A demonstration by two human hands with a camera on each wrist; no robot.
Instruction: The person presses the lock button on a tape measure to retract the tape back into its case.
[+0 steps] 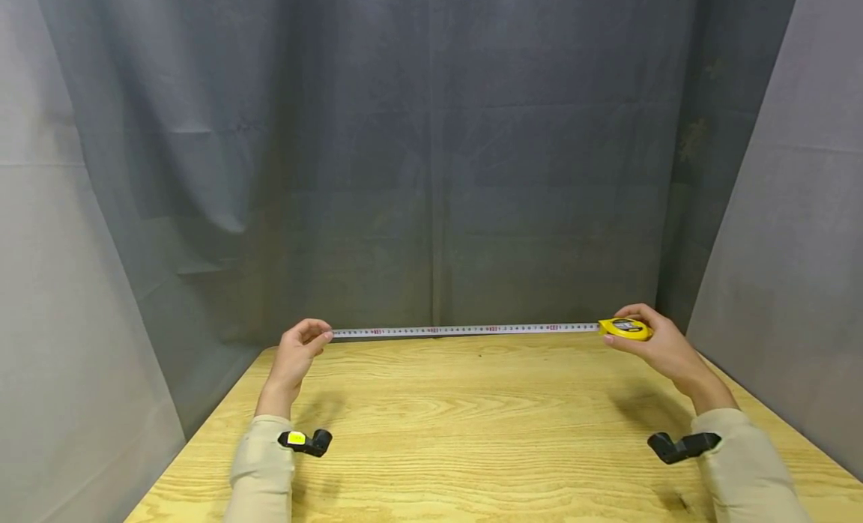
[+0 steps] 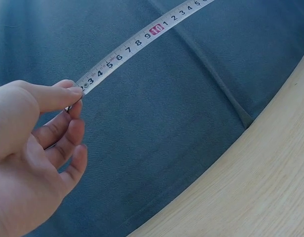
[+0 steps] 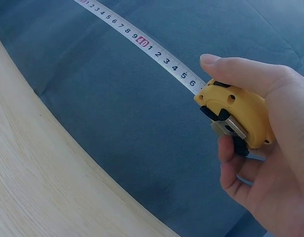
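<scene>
A white measuring tape blade stretches level above the far edge of the wooden table. My left hand pinches the blade's end hook between thumb and forefinger; in the left wrist view the blade runs up and right from the left hand. My right hand grips the yellow tape case. In the right wrist view the yellow tape case sits in the curled fingers of the right hand, and the blade shows the 40 mark.
A dark grey cloth backdrop hangs close behind the table's far edge, with lighter grey panels at both sides. Black wrist cameras sit on both beige sleeves. Bare wood lies between my forearms.
</scene>
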